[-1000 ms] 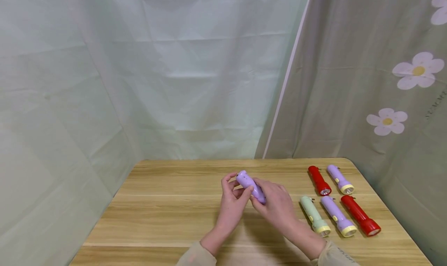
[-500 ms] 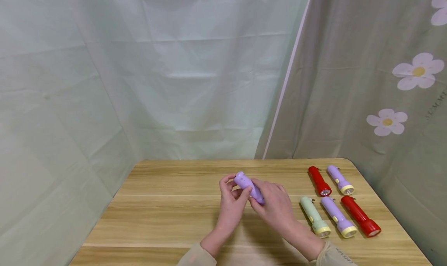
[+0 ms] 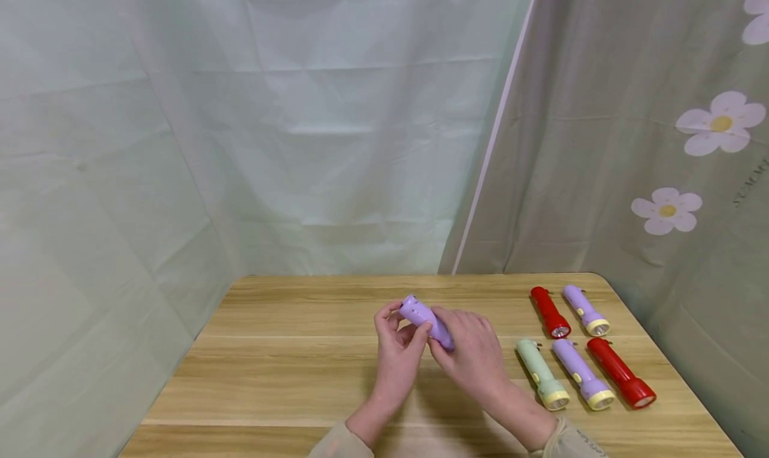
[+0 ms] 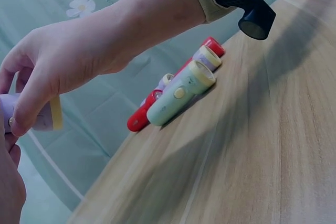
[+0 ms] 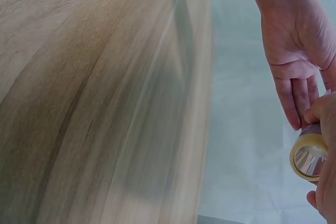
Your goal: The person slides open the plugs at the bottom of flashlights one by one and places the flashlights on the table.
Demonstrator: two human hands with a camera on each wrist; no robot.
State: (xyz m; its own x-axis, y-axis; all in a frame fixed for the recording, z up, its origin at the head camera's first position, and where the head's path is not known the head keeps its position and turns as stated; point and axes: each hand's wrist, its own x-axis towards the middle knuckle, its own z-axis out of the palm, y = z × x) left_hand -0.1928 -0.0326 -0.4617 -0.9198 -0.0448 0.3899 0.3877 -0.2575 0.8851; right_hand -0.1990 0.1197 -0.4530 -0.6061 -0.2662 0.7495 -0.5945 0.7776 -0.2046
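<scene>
Both hands hold a purple flashlight (image 3: 424,319) above the wooden table. My left hand (image 3: 394,361) has its thumb on the barrel, with fingers behind the tail end. The front half is gripped by my right hand (image 3: 471,351), which covers the lamp head in the head view. In the left wrist view the right hand (image 4: 68,59) pinches the flashlight (image 4: 44,116), its yellow rim showing past the thumb. From the right wrist, the flashlight's yellow-rimmed lens (image 5: 308,157) faces the camera, and the left hand's fingers (image 5: 294,98) reach behind the barrel.
On the right of the table (image 3: 270,358), several flashlights lie in two rows: a red one (image 3: 549,312) and a purple one (image 3: 585,311) behind, then green (image 3: 541,372), purple (image 3: 581,372) and red (image 3: 621,372) in front. Curtains (image 3: 360,144) hang around the table.
Both hands and the held flashlight have shifted slightly to the left. The grip looks the same, and the flashlights on the table have stayed put.
</scene>
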